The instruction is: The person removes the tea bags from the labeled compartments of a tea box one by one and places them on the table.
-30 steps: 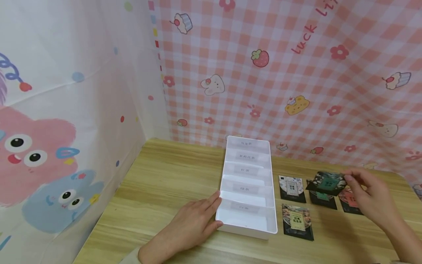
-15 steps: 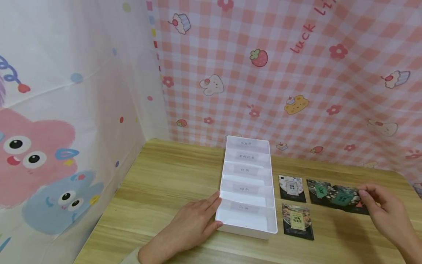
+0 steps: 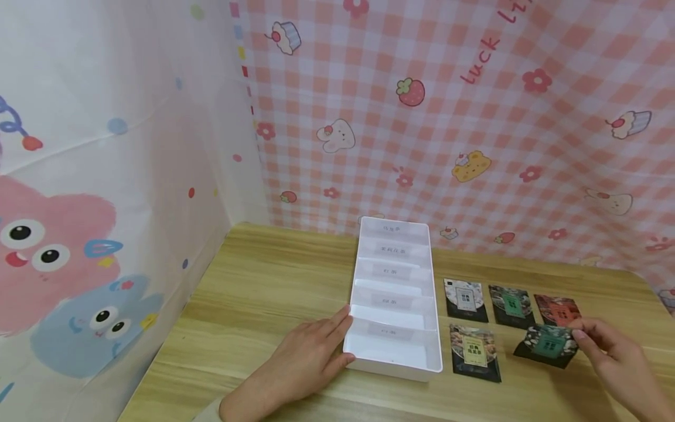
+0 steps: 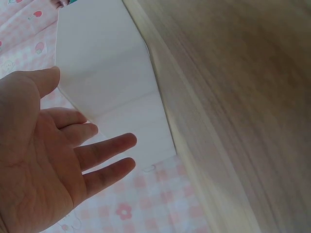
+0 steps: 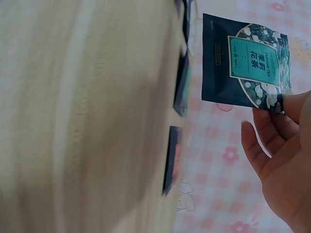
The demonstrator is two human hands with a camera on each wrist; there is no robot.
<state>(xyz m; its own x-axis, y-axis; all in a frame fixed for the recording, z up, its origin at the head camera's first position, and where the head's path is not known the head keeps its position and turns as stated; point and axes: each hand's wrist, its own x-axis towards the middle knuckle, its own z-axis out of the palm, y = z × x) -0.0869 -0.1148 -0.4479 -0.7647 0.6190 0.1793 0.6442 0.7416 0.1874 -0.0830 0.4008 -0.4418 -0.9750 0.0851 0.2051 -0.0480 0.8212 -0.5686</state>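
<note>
My right hand pinches the corner of a dark tea sachet between thumb and fingers, just above the table. In the right wrist view the sachet shows a teal label reading "Jasmine Tea". Against the left side of a long white divided box rests my left hand, fingers extended along its near end. The left wrist view shows that hand with spread fingers by the box's plain side wall. Paper labels with Chinese characters mark the box's compartments.
Right of the box lie a white-labelled sachet, a green-labelled one and a red-labelled one in a row. A yellow-labelled sachet lies nearer. Behind the wooden table hangs a pink checked curtain.
The right hand has carried the jasmine tea sachet from over the green-labelled one, across the red-labelled one, to nearer the table's front. The left hand stays at the box.
</note>
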